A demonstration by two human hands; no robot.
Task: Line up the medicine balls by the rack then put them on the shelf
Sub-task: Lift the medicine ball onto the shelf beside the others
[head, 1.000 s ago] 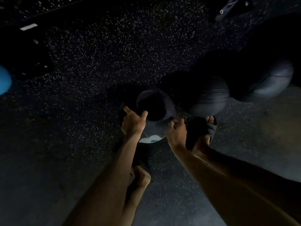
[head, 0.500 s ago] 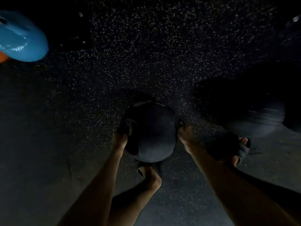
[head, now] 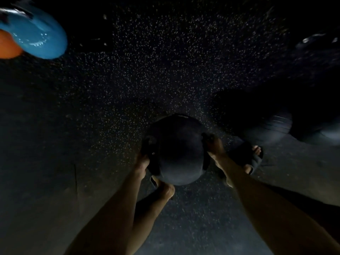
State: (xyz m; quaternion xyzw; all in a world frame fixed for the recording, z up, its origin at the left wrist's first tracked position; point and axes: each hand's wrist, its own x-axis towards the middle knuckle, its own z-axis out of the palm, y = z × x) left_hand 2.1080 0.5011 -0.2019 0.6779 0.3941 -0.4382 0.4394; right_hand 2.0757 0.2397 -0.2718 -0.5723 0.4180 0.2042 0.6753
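The medicine ball (head: 176,151), a second ago on the floor (head: 165,70) beside the other balls (head: 272,126), now hangs lifted clear of them (probably bound for the line-up) — left hand (head: 142,162) and right hand (head: 213,144) each grasping a side grip.

1. Gym or fitness room, dimly lit.
2. The black rubber floor flecked with pale specks (head: 165,61) runs across the whole view and looks like gym matting.
3. A dark round medicine ball with side grip handles (head: 176,155) is held over the floor. The left hand (head: 142,161) and right hand (head: 214,144) each grip a handle.
4. More exercise balls sit on the floor at right: a dark ribbed ball (head: 272,126) and, just beside it, a grey ball cut by the frame edge (head: 329,134).
5. Top left shows a glossy blue rounded object (head: 40,37) touching an orange rounded object (head: 9,47). Both are blurred, so their exact kind is unclear.
6. The person has bare forearms and wears a black open-toe slide sandal (head: 246,155).
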